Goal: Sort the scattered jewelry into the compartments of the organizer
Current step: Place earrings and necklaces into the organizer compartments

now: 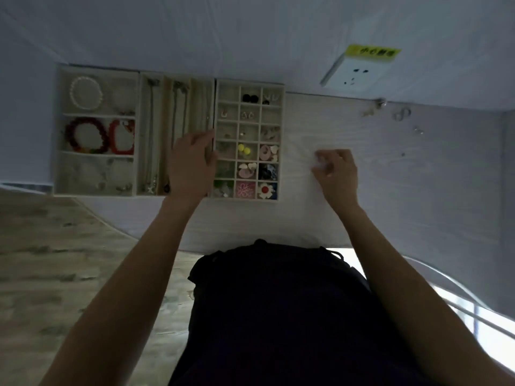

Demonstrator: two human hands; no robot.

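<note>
Centrally, a beige velvet-lined jewelry organizer [170, 129] of three trays sits side by side on the pale wood-grain counter [320, 218], pushed back against the wall. At nine o'clock the wide-compartment tray holds a white pearl bracelet [85, 93], a dark red beaded bracelet [87, 134] and a bright red bracelet [121, 135]. The middle tray, with long narrow slots, carries thin chain necklaces [178, 112] laid lengthwise. At three o'clock of it, the small-square grid tray [249, 140] holds earrings: black round studs [250, 98], yellow ball studs [243, 149], a pink flower piece [245, 189] and a white flower with a red centre [265, 190].

The left hand [192, 162] lies across the seam between the necklace tray and the grid tray, its fingers loosely extended and relaxed over the divider, pinching nothing that can be seen. The right hand [335, 171] hovers over bare counter at three o'clock from the organizer, fingers curled inward; motion blur hides whether they hold a small piece.

Toward one o'clock, a few small silvery jewelry pieces [401, 114] lie scattered on the counter near the wall. Above them a white wall socket [356, 72] carries a yellow label [373, 51].
</note>
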